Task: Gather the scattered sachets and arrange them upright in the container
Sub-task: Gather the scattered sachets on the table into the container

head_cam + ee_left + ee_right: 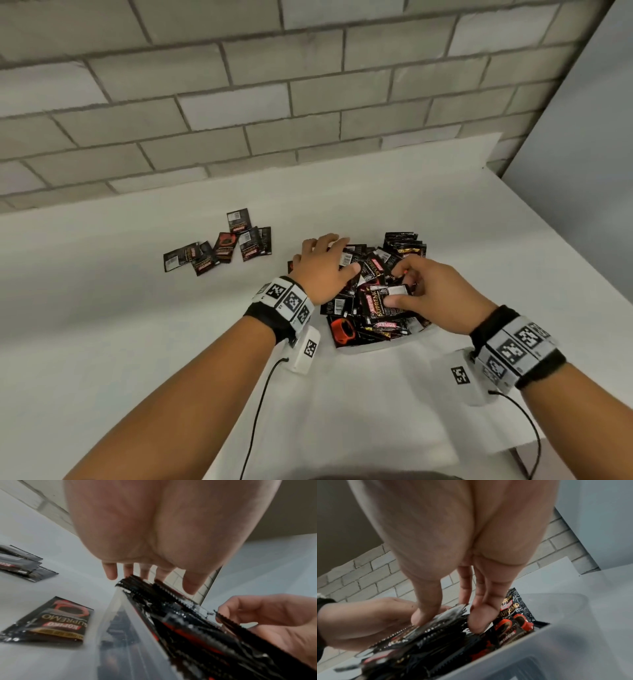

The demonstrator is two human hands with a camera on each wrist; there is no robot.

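Observation:
A clear plastic container point(383, 343) sits right of the table's centre, crammed with black-and-red coffee sachets point(363, 308) that lean every way. My left hand point(329, 260) lies over the far left sachets with straight fingers, the fingertips point(111, 573) touching their serrated tops. My right hand point(399, 286) pinches one sachet point(394, 293) between thumb point(423, 615) and fingers above the pile. Several loose sachets point(222, 246) lie flat on the table to the left. One more sachet point(51, 620) lies flat just outside the container wall point(123, 615).
A few sachets point(513, 609) stand upright at the container's far right end. The white table point(120, 325) meets a grey brick wall point(239, 102) behind. Its right edge runs diagonally near the container. Sensor cables hang from both wrists.

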